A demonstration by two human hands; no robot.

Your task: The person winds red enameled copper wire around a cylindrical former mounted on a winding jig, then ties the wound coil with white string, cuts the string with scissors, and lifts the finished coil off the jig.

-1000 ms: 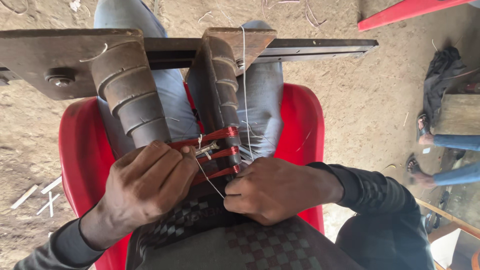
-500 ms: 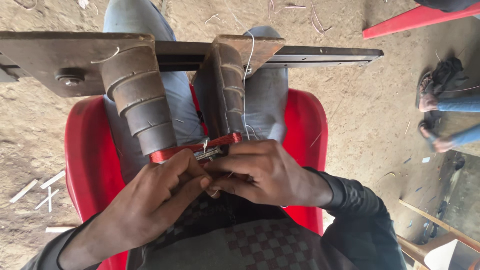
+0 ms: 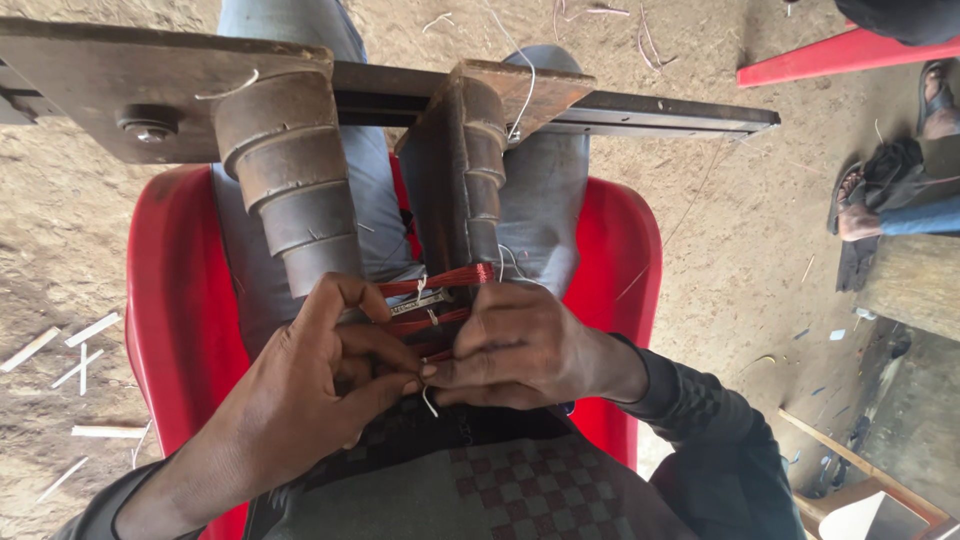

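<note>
1. Two hands are seen close together over the lap: the left hand [image 3: 320, 380] and the right hand [image 3: 520, 345], their fingertips meeting.
2. A short piece of pale wire [image 3: 428, 400] is pinched between the thumb and forefinger of the left hand and the fingertips of the right; its hooked end hangs just below them. Both hands are closed to a fine pinch, the other fingers curled.
3. Three bands of red copper coil [image 3: 450, 278] are counted, stretched between two stepped metal formers, just above the fingertips.
4. The left former [image 3: 285, 180] and the right former [image 3: 465, 170] are bolted to one flat metal bar [image 3: 640, 110] lying across the knees.
5. One red plastic chair [image 3: 170, 300] is occupied by the person.
6. Several white strips [image 3: 85, 345] are scattered on the dirt floor [image 3: 740, 250].
7. Another person's sandalled feet [image 3: 860, 205] are seen at the right edge.
</note>
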